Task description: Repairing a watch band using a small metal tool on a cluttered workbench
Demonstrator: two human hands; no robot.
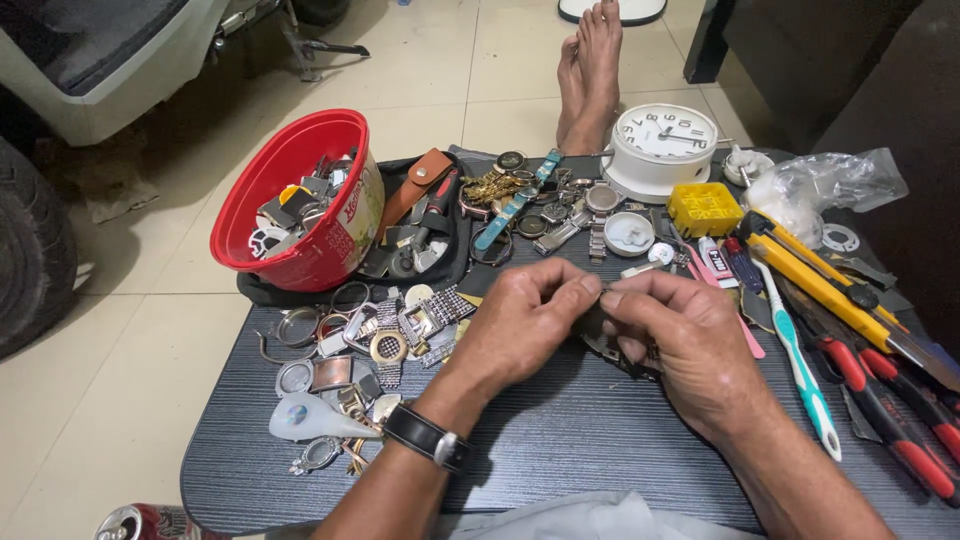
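My left hand (520, 325) and my right hand (690, 345) meet over the middle of a low dark table (560, 450). Together they pinch a small dark watch piece (608, 335), mostly hidden by the fingers. My left wrist wears a black-strapped wristwatch (430, 438). To the left of my hands lies a heap of watch cases, rings and metal bands (370, 345).
A red bowl of watch parts (300, 200) stands at the back left, with loose watches and straps (520, 200) behind my hands. A white alarm clock (662, 145), a yellow box (704, 207), a toothbrush (800, 365) and red-handled tools (890, 400) fill the right side. Bare feet (590, 70) rest on the floor beyond.
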